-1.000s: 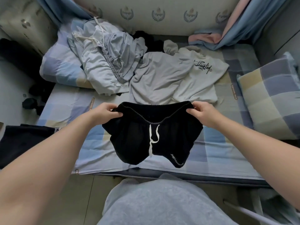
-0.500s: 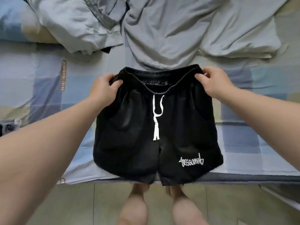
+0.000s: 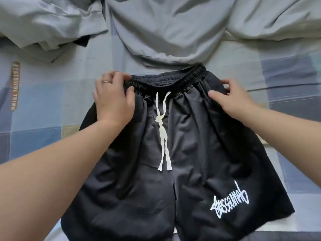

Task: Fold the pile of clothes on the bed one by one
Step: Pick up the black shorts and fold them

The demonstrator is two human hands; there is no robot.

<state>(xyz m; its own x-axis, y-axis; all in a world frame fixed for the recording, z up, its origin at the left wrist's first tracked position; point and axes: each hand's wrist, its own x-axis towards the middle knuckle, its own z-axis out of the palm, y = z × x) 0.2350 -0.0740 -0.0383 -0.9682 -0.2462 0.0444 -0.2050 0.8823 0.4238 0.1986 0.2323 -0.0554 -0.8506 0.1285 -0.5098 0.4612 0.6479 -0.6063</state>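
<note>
The black shorts [image 3: 191,153], held up off the checked bed [image 3: 52,105] half a second ago, are now lying flat on its sheet, legs toward the person and gathered elastic waistband [image 3: 166,82] meeting the hem of the crumpled grey garments [image 3: 173,32] beyond. The left hand [image 3: 112,98] is gripping the waistband's left corner, fingers curled over its top edge and thumb on the front. The right hand [image 3: 232,100], now sitting just below the waistband, is pinching the right side edge. The fabric is showing smooth and softly creased, carrying a flat white drawstring [image 3: 163,136] and white script lettering [image 3: 229,202].
</note>
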